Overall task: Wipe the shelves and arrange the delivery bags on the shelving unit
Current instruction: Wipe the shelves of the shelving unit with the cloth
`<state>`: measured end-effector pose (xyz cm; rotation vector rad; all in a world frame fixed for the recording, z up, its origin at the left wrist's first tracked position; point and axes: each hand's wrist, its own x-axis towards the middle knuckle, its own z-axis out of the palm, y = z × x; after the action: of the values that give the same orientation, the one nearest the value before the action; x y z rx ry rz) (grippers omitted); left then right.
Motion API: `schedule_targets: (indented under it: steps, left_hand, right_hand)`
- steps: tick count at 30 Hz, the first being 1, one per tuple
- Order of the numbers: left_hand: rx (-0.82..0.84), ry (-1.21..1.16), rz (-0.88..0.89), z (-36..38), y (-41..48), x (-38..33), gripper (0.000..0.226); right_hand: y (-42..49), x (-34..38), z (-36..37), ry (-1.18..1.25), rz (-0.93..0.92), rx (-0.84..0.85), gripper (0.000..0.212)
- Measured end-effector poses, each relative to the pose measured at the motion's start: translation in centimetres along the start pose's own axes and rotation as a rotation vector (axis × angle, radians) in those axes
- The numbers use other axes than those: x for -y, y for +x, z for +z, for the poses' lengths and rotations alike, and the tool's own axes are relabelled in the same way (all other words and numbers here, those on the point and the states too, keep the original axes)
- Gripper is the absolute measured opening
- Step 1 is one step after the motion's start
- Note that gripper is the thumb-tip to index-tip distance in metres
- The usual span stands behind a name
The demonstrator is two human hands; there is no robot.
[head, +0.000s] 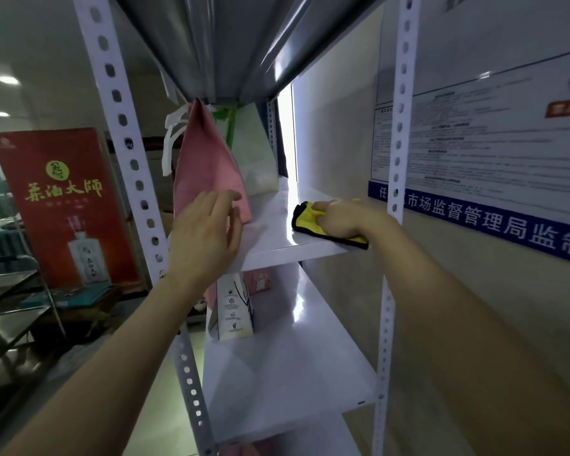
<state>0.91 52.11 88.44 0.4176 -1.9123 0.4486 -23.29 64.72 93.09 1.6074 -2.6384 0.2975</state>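
1. At the far left a tall red printed banner (63, 205) stands on the floor outside the shelving unit and has no part in the job.
2. A white perforated steel upright (125, 153) marks the unit's near-left corner, and the left forearm reaches in just beside it.
3. The left hand (208, 232) lies with its fingers apart and nearly straight against the lower side of the tall pink fabric bag (208, 159), curled round nothing. I judge it is steadying the bag upright at the shelf's left edge so that the surface beside it can be wiped.
4. Behind the pink one stands a white fabric bag with a green handle (257, 153), further back on the same level (its base is hidden).
5. The glossy white metal shelf (273, 235) shows a bare strip between the bags and the wall.
6. On that strip, near the front right corner, lies the yellow cloth (305, 215) with a black hem. The right hand (339, 218) has its fingers curled over the cloth and presses it flat on the shelf, a grip suited to rubbing.
7. One level down, a white printed paper bag (236, 311) stands at the left of the lower white shelf (293, 357), leaving its right side free.
8. On the wall to the right hangs a white printed notice with a blue band (491, 153).
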Motion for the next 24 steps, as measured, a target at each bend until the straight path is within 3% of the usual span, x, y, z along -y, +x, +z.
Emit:
schedule_targets:
  steps: [3,7,11,16,24]
  left_hand:
    - [-0.131,0.026,0.057,-1.8,-1.2,-0.3,0.022]
    - [-0.278,0.058,-0.146,-4.7,-4.7,1.1,0.041]
    - [-0.177,-0.02,-0.262,-6.1,-6.8,3.7,0.05]
    - [-0.088,-0.059,-0.249,-7.1,-7.3,4.3,0.057]
    - [0.025,-0.067,-0.234,-6.9,-9.2,4.7,0.079]
  right_hand:
    - [-2.2,0.4,1.1,0.054,-0.023,-0.072,0.057]
    - [-4.6,3.3,2.6,0.061,-0.056,-0.186,0.057]
    - [-5.6,9.3,3.7,0.093,-0.199,-0.231,0.076]
    - [-5.2,16.0,6.8,0.093,-0.399,-0.306,0.054]
    - [-6.8,11.5,10.3,0.212,-0.647,-0.693,0.053]
